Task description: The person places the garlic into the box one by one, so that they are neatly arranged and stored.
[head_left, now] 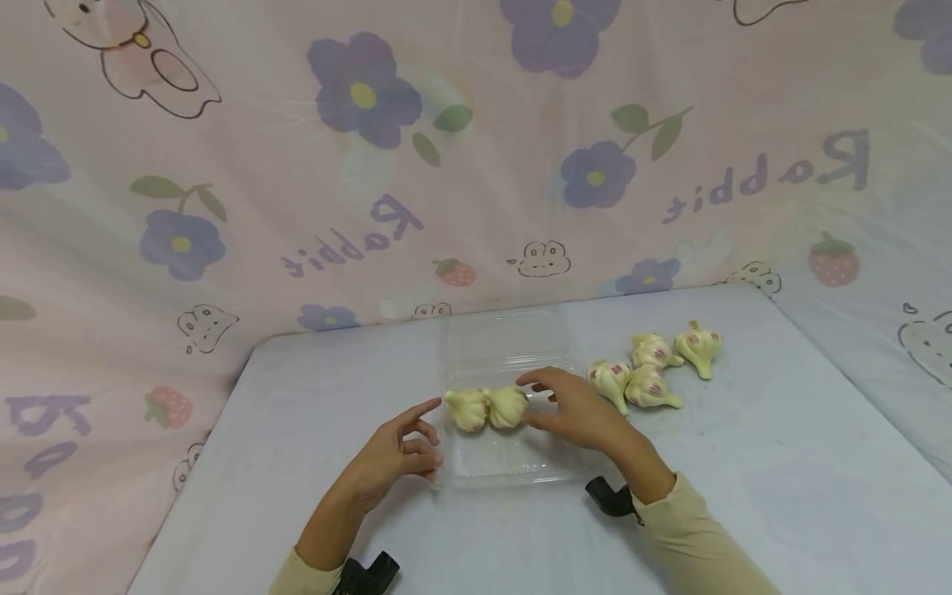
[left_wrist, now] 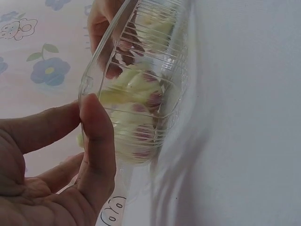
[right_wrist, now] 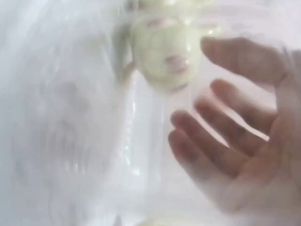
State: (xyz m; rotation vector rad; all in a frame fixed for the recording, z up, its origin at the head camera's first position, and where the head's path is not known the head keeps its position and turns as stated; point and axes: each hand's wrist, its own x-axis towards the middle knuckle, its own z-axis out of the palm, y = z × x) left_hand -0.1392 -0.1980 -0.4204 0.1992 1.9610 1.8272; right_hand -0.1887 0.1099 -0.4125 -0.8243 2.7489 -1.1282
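Two pale garlic bulbs point(head_left: 467, 411) with purple marks lie side by side in the clear plastic container point(head_left: 506, 473). My left hand point(head_left: 394, 454) holds the container's left rim, thumb and finger meeting its edge in the left wrist view. Garlic point(left_wrist: 134, 129) shows through the ribbed wall there. On the other side, my right hand point(head_left: 576, 409) hovers over the container's right part with fingers spread and loosely bent, beside the right bulb point(head_left: 507, 408). Nothing sits between those fingers in the right wrist view, which is blurred; a bulb point(right_wrist: 167, 59) appears close to the fingertips.
Several more garlic bulbs point(head_left: 649, 387) lie in a group on the white table point(head_left: 744, 496), right of the container. The container's clear lid point(head_left: 506, 335) is folded back toward the far edge. A printed cloth point(head_left: 476, 165) hangs behind the table.
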